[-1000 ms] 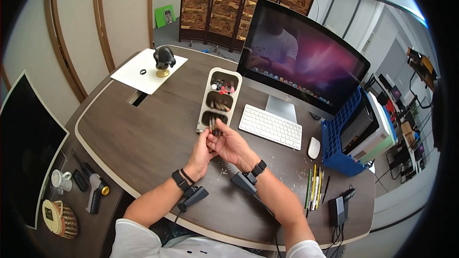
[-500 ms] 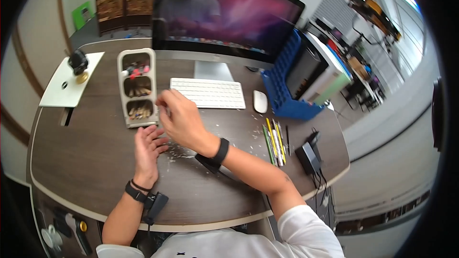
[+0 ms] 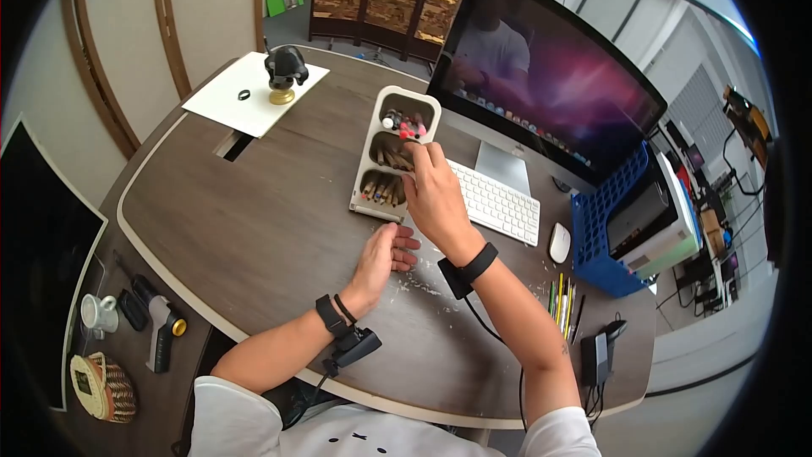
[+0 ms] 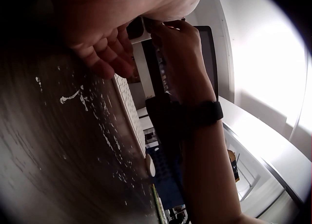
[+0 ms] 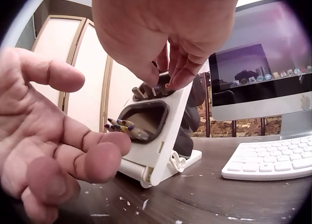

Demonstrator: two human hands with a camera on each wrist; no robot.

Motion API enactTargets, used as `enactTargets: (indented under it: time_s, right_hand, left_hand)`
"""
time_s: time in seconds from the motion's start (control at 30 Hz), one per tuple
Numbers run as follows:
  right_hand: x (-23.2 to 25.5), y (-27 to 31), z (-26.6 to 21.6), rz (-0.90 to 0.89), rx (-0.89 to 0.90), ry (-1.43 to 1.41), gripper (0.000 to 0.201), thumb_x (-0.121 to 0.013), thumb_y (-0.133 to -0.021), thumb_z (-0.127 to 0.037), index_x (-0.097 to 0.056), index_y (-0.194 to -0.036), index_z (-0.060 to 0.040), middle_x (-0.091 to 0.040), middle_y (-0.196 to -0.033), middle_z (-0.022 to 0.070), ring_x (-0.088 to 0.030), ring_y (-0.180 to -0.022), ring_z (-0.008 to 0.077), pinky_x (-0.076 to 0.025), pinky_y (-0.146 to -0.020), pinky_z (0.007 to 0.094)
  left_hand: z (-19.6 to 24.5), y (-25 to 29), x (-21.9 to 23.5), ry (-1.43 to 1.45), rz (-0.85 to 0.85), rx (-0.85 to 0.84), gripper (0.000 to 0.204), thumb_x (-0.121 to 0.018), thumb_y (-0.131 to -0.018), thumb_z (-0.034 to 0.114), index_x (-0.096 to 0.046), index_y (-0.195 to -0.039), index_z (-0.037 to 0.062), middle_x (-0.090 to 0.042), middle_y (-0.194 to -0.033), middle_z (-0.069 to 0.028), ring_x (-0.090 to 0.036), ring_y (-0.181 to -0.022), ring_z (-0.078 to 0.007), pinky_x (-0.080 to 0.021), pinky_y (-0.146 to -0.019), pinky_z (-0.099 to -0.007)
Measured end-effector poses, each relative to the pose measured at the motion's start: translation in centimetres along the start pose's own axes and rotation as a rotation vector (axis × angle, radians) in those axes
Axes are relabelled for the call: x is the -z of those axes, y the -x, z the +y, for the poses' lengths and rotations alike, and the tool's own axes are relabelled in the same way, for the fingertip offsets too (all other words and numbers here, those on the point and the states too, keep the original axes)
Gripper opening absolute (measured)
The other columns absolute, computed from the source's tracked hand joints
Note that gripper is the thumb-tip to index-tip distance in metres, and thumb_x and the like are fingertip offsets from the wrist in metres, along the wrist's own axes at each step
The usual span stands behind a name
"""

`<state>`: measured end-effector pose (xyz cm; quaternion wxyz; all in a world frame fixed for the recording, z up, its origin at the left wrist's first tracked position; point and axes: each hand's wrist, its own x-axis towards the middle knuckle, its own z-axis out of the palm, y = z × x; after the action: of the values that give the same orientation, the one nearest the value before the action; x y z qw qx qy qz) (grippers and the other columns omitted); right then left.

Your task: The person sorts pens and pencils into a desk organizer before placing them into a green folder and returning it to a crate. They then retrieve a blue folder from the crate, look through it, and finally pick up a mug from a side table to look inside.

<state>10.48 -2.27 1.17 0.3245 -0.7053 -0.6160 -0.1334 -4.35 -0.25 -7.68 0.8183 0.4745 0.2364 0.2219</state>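
A white three-compartment pencil organizer (image 3: 364, 176) leans on its stand on the desk. Its top compartment holds markers (image 3: 406, 125); the two lower ones hold pencils (image 3: 385, 189). My right hand (image 3: 441, 201) reaches over the organizer's right side, with thumb and fingertips pinched together at a pencil in the middle compartment; the palm and fingers partly cover it. In the right wrist view, pencil ends (image 5: 141, 93) stand just beside these fingertips. My left hand (image 3: 378, 264) is spread below the organizer's lower end, palm turned inward, with nothing in it.
To the right of the organizer are a white keyboard (image 3: 497, 203), a monitor (image 3: 550, 76), a mouse (image 3: 560, 243) and a blue file rack (image 3: 605, 262). Several pencils (image 3: 563, 303) lie near the right edge. White scraps (image 3: 414, 288) litter the desk. A black figure (image 3: 286, 68) stands far left.
My hands, together at the lowest compartment a second ago, have separated. The right hand has moved up to the middle compartment; the left has opened and stayed low. The head view swung right and back.
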Motion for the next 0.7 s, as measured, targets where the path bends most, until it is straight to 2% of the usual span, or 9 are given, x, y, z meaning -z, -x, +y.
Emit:
enactTargets:
  time_s: [0.07, 0.13, 0.17, 0.27, 0.3, 0.33, 0.43, 0.57, 0.7]
  right_hand:
    - [-0.2, -0.4, -0.3, -0.006, 0.026, 0.021, 0.046, -0.072, -0.088, 0.0, -0.057, -0.131, 0.0013, -0.059, -0.116, 0.0205, -0.067, -0.104, 0.0399, -0.057, -0.083, 0.0481]
    - [-0.3, -0.7, -0.9, -0.091, 0.016, 0.244, 0.045, -0.075, -0.088, -0.005, -0.058, -0.13, -0.0001, -0.061, -0.115, 0.0178, -0.069, -0.101, 0.0376, -0.059, -0.078, 0.0464]
    - [-0.4, -0.8, -1.2, -0.097, 0.008, 0.248, 0.048, -0.079, -0.088, -0.011, -0.059, -0.131, -0.0036, -0.062, -0.114, 0.0158, -0.071, -0.096, 0.0353, -0.06, -0.072, 0.0443]
    - [-0.8, -1.6, -1.9, -0.136, 0.017, 0.268, 0.046, -0.078, -0.091, -0.012, -0.06, -0.133, -0.0084, -0.063, -0.115, 0.0174, -0.071, -0.095, 0.037, -0.059, -0.074, 0.0456]
    - [-1.3, -1.9, -1.6, -0.115, 0.068, 0.319, 0.038, -0.076, -0.094, -0.019, -0.061, -0.129, -0.0116, -0.065, -0.11, 0.0186, -0.073, -0.09, 0.037, -0.06, -0.069, 0.0445]
    - [-1.6, -2.2, -1.5, -0.113, 0.072, 0.322, 0.038, -0.076, -0.094, -0.019, -0.061, -0.129, -0.0116, -0.065, -0.11, 0.0186, -0.073, -0.09, 0.037, -0.06, -0.069, 0.0445]
    - [-1.8, -2.8, -1.5, -0.262, 0.095, 0.451, 0.023, -0.071, -0.1, -0.025, -0.061, -0.115, -0.0099, -0.066, -0.107, 0.0197, -0.074, -0.091, 0.0355, -0.06, -0.065, 0.0448]
    - [-2.0, -2.7, -0.7, -0.272, 0.114, 0.395, 0.019, -0.071, -0.097, -0.019, -0.063, -0.11, -0.0083, -0.066, -0.106, 0.0207, -0.073, -0.091, 0.0363, -0.061, -0.068, 0.0463]
    - [-1.9, -2.1, 0.3, -0.2, 0.155, 0.283, 0.022, -0.069, -0.09, -0.006, -0.068, -0.112, -0.0061, -0.066, -0.105, 0.0198, -0.071, -0.095, 0.0365, -0.061, -0.077, 0.0474]
  left_hand:
    - [-0.1, 0.0, 0.0, -0.012, -0.005, 0.0, 0.056, -0.036, -0.115, 0.05, -0.062, -0.131, 0.0027, -0.073, -0.114, -0.0098, -0.068, -0.092, -0.0159, -0.055, -0.086, -0.0322]
    - [-0.3, -0.1, 0.0, -0.007, -0.012, 0.01, 0.056, -0.035, -0.115, 0.049, -0.062, -0.132, 0.0033, -0.073, -0.112, -0.0096, -0.068, -0.091, -0.0155, -0.055, -0.085, -0.0322]
    - [-0.2, -0.1, -0.1, -0.01, -0.011, 0.01, 0.054, -0.034, -0.116, 0.048, -0.062, -0.131, 0.0034, -0.073, -0.111, -0.0094, -0.068, -0.091, -0.0149, -0.055, -0.084, -0.0318]
    - [-0.3, -0.1, -0.1, -0.029, -0.029, -0.006, 0.053, -0.033, -0.117, 0.046, -0.062, -0.13, 0.0038, -0.073, -0.111, -0.0091, -0.068, -0.091, -0.0144, -0.055, -0.084, -0.0314]
    - [-0.3, 0.0, -0.1, -0.027, -0.029, -0.01, 0.053, -0.033, -0.117, 0.046, -0.062, -0.13, 0.0038, -0.073, -0.111, -0.0091, -0.068, -0.091, -0.0144, -0.055, -0.084, -0.0314]
    - [-0.4, -0.1, -0.1, -0.022, -0.033, 0.001, 0.053, -0.033, -0.117, 0.047, -0.062, -0.13, 0.0042, -0.073, -0.11, -0.0088, -0.068, -0.09, -0.0143, -0.055, -0.084, -0.0314]
    - [-0.6, -0.2, -0.1, -0.016, -0.04, 0.007, 0.053, -0.033, -0.117, 0.047, -0.063, -0.128, 0.005, -0.073, -0.107, -0.0082, -0.068, -0.09, -0.0141, -0.055, -0.083, -0.0314]
    - [-0.6, -0.2, -0.1, -0.012, -0.046, -0.004, 0.052, -0.034, -0.117, 0.048, -0.063, -0.127, 0.0059, -0.073, -0.104, -0.0072, -0.068, -0.089, -0.0138, -0.055, -0.082, -0.0311]
    - [-0.7, -0.2, -0.1, -0.009, -0.052, -0.009, 0.051, -0.035, -0.117, 0.048, -0.063, -0.127, 0.0058, -0.072, -0.104, -0.007, -0.068, -0.089, -0.0135, -0.055, -0.082, -0.0308]
